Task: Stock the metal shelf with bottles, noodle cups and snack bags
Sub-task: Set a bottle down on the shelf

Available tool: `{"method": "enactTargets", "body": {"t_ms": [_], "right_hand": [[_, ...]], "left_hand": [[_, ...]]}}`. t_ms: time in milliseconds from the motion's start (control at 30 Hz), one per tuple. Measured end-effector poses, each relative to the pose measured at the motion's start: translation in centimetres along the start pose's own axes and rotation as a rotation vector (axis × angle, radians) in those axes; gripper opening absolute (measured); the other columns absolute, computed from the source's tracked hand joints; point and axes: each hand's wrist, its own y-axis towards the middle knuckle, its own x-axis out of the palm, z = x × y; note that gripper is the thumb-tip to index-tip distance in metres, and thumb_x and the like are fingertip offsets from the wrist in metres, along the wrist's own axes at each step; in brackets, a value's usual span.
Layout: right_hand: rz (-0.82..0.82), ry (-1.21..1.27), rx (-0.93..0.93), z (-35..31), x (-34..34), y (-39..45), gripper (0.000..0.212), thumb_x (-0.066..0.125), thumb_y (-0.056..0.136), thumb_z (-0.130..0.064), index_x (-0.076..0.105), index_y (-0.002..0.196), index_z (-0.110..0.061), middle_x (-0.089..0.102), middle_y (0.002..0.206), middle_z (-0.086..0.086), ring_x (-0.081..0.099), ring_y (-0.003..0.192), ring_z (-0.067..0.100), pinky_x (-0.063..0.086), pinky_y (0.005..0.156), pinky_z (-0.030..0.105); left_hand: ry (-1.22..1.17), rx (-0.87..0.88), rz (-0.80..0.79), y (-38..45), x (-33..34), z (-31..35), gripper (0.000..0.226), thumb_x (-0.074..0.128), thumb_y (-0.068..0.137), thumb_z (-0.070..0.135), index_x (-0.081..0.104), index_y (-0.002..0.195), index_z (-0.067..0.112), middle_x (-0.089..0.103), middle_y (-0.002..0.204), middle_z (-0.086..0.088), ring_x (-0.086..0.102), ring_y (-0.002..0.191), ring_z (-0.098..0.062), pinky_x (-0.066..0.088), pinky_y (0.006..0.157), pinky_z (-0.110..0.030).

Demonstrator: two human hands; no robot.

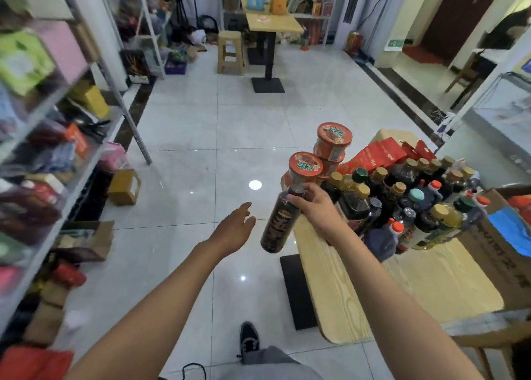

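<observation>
— What had the right hand (316, 207) got?

— Its grip was closed round the neck of a dark, round plastic bottle with a brown label (280, 221). The bottle hung tilted, cap uppermost, out past the edge of the pale wood-grain bench (431, 282) and over the glossy white floor tiles (184, 127).

— And the left hand (234, 230)?

— Held nothing; fingers straight and loose, reaching toward the bottle but apart from it.

— So which step was that?

— A carry, I judged: one bottle picked from the stock and bound for the grey metal shelf (54, 178) on the left, which was blurred and already crowded with soft bags and cardboard boxes.

— What did the next move ask for?

— Probably a hand-over or a second hold low on the body, since a smooth bottle hanging by its neck may swing. Then a free spot on a tier.

— What remained on the bench?

— A tight cluster of dark and yellow bottles with gold, green and orange caps (416, 204), stacked red-lidded noodle cups (333, 141), and crinkly red snack bags (376, 152) behind.
</observation>
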Motion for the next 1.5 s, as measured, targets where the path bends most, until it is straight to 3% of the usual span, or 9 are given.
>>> {"method": "enactTargets", "body": {"t_ms": [233,367,467,733,1000,1133,1267,1367,1500], "right_hand": [[-0.247,0.052,-0.234,-11.4,10.1,3.3,0.023,0.063,0.094,-0.026,0.062,0.114,-0.015,0.069,0.110,0.003,0.066,0.100,0.016,0.050,0.077,0.023],[-0.397,0.062,-0.371,-18.1,16.8,3.1,0.018,0.058,0.097,-0.026,0.062,0.111,-0.014,0.068,0.103,-0.002,0.064,0.081,-0.005,0.047,0.064,0.009],[-0.513,0.101,-0.451,-22.4,21.3,2.4,0.019,0.057,0.097,-0.018,0.061,0.113,-0.008,0.067,0.097,-0.004,0.063,0.074,-0.010,0.045,0.060,0.006],[-0.781,0.275,-0.601,-32.4,32.6,0.5,0.031,0.063,0.095,-0.021,0.055,0.124,-0.012,0.069,0.108,0.003,0.068,0.090,0.007,0.052,0.074,0.021],[-1.033,0.347,-0.710,-39.1,42.5,-2.0,0.044,0.066,0.093,-0.022,0.049,0.132,-0.015,0.064,0.117,0.005,0.063,0.102,0.008,0.050,0.080,0.013],[-1.185,0.388,-0.694,-41.5,47.0,-3.8,0.048,0.064,0.094,-0.023,0.046,0.137,-0.012,0.058,0.131,0.008,0.058,0.120,0.019,0.049,0.101,0.035],[-1.263,0.360,-0.738,-43.6,52.2,-6.5,0.042,0.055,0.097,-0.007,0.043,0.137,-0.010,0.054,0.132,0.011,0.055,0.121,0.021,0.048,0.102,0.042],[-1.304,0.342,-0.755,-44.7,55.7,-8.3,0.043,0.054,0.096,-0.002,0.044,0.136,-0.013,0.053,0.128,0.007,0.055,0.114,0.019,0.050,0.095,0.038],[-1.335,0.314,-0.771,-46.1,60.5,-10.5,0.043,0.053,0.095,0.001,0.045,0.135,-0.015,0.054,0.124,0.004,0.056,0.109,0.017,0.049,0.091,0.037]], "left_hand": [[-0.214,-0.055,0.271,-4.9,-8.1,-3.5,0.095,0.082,0.067,0.057,0.031,0.145,0.038,0.045,0.133,0.017,0.046,0.116,-0.005,0.041,0.090,-0.022],[-0.290,-0.039,0.542,-8.7,-13.8,-3.2,0.066,0.086,0.066,0.048,0.041,0.114,0.053,0.054,0.106,0.031,0.056,0.095,0.005,0.050,0.080,-0.016],[-0.299,-0.045,0.782,-11.3,-17.9,-3.7,0.064,0.087,0.061,0.052,0.047,0.111,0.047,0.061,0.100,0.027,0.063,0.090,0.003,0.060,0.074,-0.028],[-0.101,-0.183,1.256,-18.0,-29.2,-5.0,0.060,0.085,0.058,0.057,0.054,0.107,0.043,0.068,0.098,0.022,0.065,0.092,0.000,0.058,0.080,-0.035],[0.037,-0.356,1.558,-24.4,-37.7,-7.4,0.061,0.088,0.056,0.046,0.061,0.110,0.036,0.071,0.097,0.016,0.066,0.088,-0.003,0.057,0.079,-0.036],[0.039,-0.409,1.706,-28.5,-39.6,-8.3,0.054,0.090,0.054,0.043,0.066,0.101,0.031,0.073,0.089,0.015,0.067,0.082,0.000,0.057,0.076,-0.034],[-0.006,-0.452,1.835,-32.9,-41.0,-9.8,0.056,0.090,0.052,0.047,0.065,0.100,0.036,0.073,0.089,0.018,0.069,0.083,0.000,0.059,0.075,-0.035],[0.005,-0.479,1.896,-36.2,-42.4,-10.3,0.050,0.093,0.055,0.038,0.062,0.095,0.040,0.071,0.086,0.021,0.068,0.081,0.003,0.055,0.069,-0.020],[0.013,-0.491,1.976,-40.2,-44.9,-12.1,0.049,0.092,0.057,0.037,0.060,0.093,0.046,0.072,0.094,0.019,0.067,0.088,0.001,0.058,0.077,-0.032]]}}
